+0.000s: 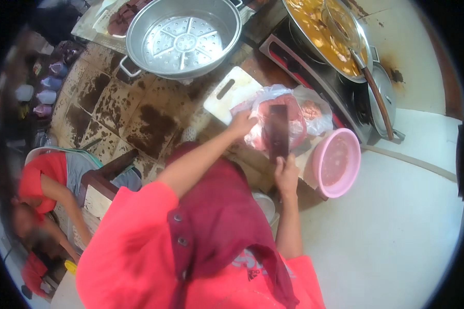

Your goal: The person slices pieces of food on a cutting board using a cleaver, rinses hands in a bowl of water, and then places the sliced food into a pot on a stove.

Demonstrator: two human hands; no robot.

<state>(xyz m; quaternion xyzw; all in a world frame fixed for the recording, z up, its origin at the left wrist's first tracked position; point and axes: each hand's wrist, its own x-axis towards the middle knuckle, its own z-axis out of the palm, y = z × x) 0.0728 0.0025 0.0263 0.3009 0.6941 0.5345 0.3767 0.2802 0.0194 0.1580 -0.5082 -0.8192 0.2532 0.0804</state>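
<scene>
My right hand (286, 175) is closed round the handle of a cleaver. Its dark rectangular blade (279, 129) lies over a mass of pink raw meat (294, 110). The meat sits in a clear plastic bag (274, 91), which is opened out around it. From the left, my left hand (243, 125) reaches the near side of the bag, with its fingers bent at the plastic; the fingertips are partly hidden. A white cutting board (233, 95) with a handle slot is partly under the bag. Beside the meat, a smaller bag holds pale minced meat (311, 110).
A pink basin (336, 162) of cloudy liquid stands at right. Beyond are a stove (307, 67) and a large pan of yellow stew (314, 23) with a wooden-handled strainer (371, 82). A steamer pot (185, 44) stands far left. A person in red (46, 180) sits at left.
</scene>
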